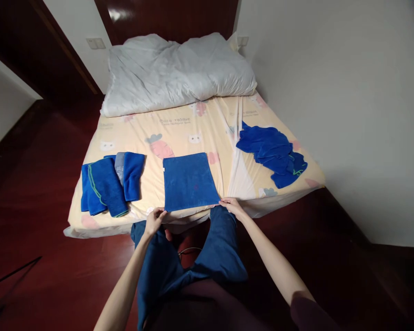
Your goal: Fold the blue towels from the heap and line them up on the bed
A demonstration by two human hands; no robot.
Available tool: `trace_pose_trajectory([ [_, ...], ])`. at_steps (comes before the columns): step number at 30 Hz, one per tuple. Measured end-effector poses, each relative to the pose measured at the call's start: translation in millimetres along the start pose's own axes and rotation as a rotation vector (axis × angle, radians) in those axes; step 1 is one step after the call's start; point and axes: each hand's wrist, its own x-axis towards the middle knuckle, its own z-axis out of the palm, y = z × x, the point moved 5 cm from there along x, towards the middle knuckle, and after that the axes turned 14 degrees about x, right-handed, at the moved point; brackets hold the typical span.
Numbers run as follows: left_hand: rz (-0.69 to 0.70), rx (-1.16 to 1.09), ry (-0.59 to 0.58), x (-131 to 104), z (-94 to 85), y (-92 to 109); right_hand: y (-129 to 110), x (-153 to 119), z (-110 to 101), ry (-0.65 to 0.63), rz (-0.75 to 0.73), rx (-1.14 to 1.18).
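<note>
The person's left hand (155, 221) and right hand (232, 206) each pinch a near corner of the flat blue cloth (189, 181) at the bed's (103, 231) near edge; likely light, soft, floppy, not fragile, best gripped by corners. Folded cloths (106, 186) limit room on the left, a crumpled blue pile (271, 149) on the right; the widest room is beyond, over patterned sheet (133, 131) up to white bedding (179, 73).
</note>
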Motion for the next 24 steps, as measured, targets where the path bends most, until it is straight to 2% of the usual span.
trace_pose_trajectory([
  [5, 0.034, 0.121, 0.144, -12, 0.4, -7, 8, -8, 1, -0.027, 0.033, 0.027],
  [7, 0.015, 0.156, 0.166, -12, 1.8, -10, 7, -9, 2, -0.022, 0.024, 0.031],
  [10, -0.010, 0.190, 0.120, -7, 2.9, -12, 4, -11, 3, -0.038, 0.018, 0.024],
  [14, 0.036, 0.208, -0.034, 10, -1.6, -2, -8, -4, 4, -0.118, 0.043, 0.015],
  [19, -0.014, 0.100, -0.184, 54, -15.1, 22, -39, 32, 16, -0.134, 0.076, -0.067],
  [21, -0.054, 0.120, -0.175, 82, -20.0, 30, -55, 57, 24, -0.099, 0.044, -0.126],
  [24, -0.124, 0.179, -0.089, 133, -24.3, 37, -78, 104, 37, -0.050, -0.044, -0.176],
])
